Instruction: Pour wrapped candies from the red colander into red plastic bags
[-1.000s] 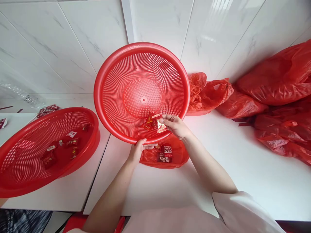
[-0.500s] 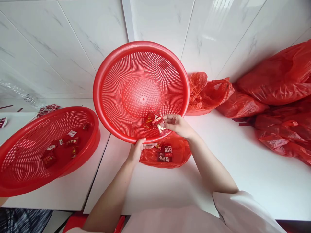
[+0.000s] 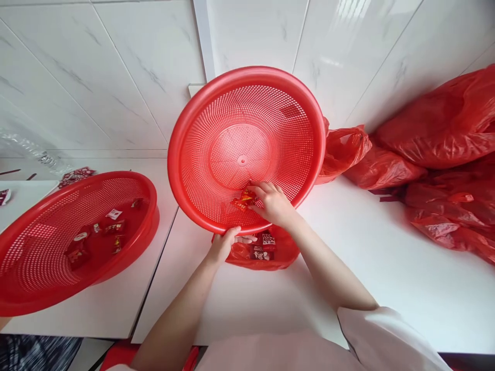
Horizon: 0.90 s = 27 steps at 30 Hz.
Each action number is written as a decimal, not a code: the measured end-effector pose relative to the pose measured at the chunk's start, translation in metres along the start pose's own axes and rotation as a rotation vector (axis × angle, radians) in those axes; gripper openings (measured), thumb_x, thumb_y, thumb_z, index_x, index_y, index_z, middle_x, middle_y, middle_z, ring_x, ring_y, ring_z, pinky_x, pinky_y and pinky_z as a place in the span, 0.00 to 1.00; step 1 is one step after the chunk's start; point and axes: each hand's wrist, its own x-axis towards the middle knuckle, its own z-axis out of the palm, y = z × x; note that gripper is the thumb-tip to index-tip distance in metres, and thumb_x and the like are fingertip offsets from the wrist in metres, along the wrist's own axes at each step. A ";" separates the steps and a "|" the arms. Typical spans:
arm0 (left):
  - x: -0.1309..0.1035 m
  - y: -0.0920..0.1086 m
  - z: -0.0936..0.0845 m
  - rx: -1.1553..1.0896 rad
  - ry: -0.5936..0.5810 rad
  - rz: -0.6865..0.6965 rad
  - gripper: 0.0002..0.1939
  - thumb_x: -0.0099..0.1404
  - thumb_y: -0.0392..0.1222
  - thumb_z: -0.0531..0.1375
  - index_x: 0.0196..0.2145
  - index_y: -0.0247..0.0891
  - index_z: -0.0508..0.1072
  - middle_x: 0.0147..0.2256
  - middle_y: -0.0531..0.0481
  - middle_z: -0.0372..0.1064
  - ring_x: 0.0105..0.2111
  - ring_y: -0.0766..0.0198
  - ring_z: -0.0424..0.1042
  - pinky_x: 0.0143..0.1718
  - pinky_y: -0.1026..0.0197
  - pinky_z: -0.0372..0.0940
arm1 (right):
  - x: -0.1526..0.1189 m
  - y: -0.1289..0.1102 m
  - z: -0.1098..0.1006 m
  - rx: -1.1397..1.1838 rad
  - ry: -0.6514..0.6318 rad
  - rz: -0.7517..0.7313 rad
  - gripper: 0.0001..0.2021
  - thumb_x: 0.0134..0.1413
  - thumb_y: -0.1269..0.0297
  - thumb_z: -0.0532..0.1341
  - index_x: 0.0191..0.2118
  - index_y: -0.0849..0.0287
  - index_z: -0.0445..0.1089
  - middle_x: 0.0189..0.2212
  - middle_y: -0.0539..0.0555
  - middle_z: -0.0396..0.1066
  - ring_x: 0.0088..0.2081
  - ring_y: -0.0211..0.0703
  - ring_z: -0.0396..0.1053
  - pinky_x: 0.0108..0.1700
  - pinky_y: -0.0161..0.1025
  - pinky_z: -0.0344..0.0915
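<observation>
A round red plastic colander (image 3: pixel 178 165) stands tilted, its opening turned toward me. My left hand (image 3: pixel 224 245) grips the near rim, thumb on top and fingers beneath. Inside, low on the near wall, my right hand (image 3: pixel 274 203) is closed around small shiny red wrapped packets (image 3: pixel 243 200); its fingers partly cover them, so the exact number is unclear. Under the rim lies an opened red plastic bag (image 3: pixel 284 260) with dark red lettered packets (image 3: pixel 266 239) in it, partly hidden by the colander.
At left, another red colander (image 3: pixel 149 221) holds several small packets. Red plastic bags (image 3: pixel 436 129) are piled on the right along the tiled wall (image 3: pixel 135 62). A clear plastic bottle (image 3: pixel 38 154) lies at far left. White tables (image 3: pixel 386 268) meet at a dark seam.
The colander has shifted to the right with my left hand on its rim. My right hand has moved deeper inside; the gold-and-red packet it held up no longer shows separately.
</observation>
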 end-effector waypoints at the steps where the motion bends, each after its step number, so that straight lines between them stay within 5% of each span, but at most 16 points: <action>1: 0.000 -0.001 0.000 0.011 -0.001 0.003 0.15 0.61 0.44 0.59 0.43 0.31 0.71 0.38 0.40 0.77 0.34 0.50 0.78 0.35 0.52 0.72 | 0.000 0.001 0.004 -0.029 0.003 0.012 0.21 0.56 0.63 0.62 0.56 0.57 0.67 0.58 0.62 0.64 0.56 0.58 0.61 0.56 0.57 0.57; 8: 0.001 0.000 -0.003 0.016 0.011 0.010 0.16 0.62 0.45 0.58 0.44 0.32 0.70 0.40 0.39 0.76 0.34 0.50 0.78 0.34 0.53 0.72 | 0.003 0.008 0.005 0.261 0.133 0.085 0.13 0.63 0.61 0.55 0.43 0.54 0.76 0.50 0.57 0.72 0.51 0.49 0.67 0.56 0.49 0.60; 13: 0.002 0.005 -0.006 -0.034 0.031 -0.001 0.17 0.62 0.44 0.58 0.47 0.33 0.70 0.39 0.41 0.77 0.35 0.50 0.78 0.34 0.53 0.72 | 0.008 0.010 0.001 1.024 0.160 0.418 0.11 0.55 0.54 0.62 0.36 0.56 0.75 0.37 0.53 0.76 0.39 0.43 0.73 0.47 0.43 0.68; 18: 0.003 0.005 -0.009 -0.064 0.048 -0.003 0.15 0.62 0.43 0.58 0.45 0.33 0.70 0.38 0.43 0.77 0.33 0.52 0.78 0.34 0.53 0.71 | 0.013 0.009 -0.010 1.717 0.150 0.711 0.19 0.52 0.46 0.61 0.39 0.58 0.72 0.38 0.56 0.76 0.40 0.43 0.74 0.47 0.41 0.72; 21: 0.003 0.005 -0.009 -0.051 0.060 0.009 0.13 0.62 0.43 0.58 0.42 0.32 0.72 0.35 0.43 0.77 0.31 0.52 0.78 0.34 0.53 0.71 | 0.013 0.004 -0.019 1.795 0.111 0.643 0.29 0.54 0.39 0.55 0.45 0.62 0.72 0.45 0.60 0.74 0.47 0.47 0.73 0.49 0.42 0.72; 27: 0.003 0.005 -0.009 -0.036 0.068 -0.032 0.14 0.60 0.44 0.59 0.39 0.31 0.74 0.35 0.41 0.77 0.31 0.51 0.78 0.34 0.53 0.71 | 0.009 0.000 -0.017 1.586 0.162 0.683 0.16 0.42 0.64 0.72 0.39 0.59 0.75 0.38 0.53 0.78 0.37 0.38 0.76 0.40 0.32 0.74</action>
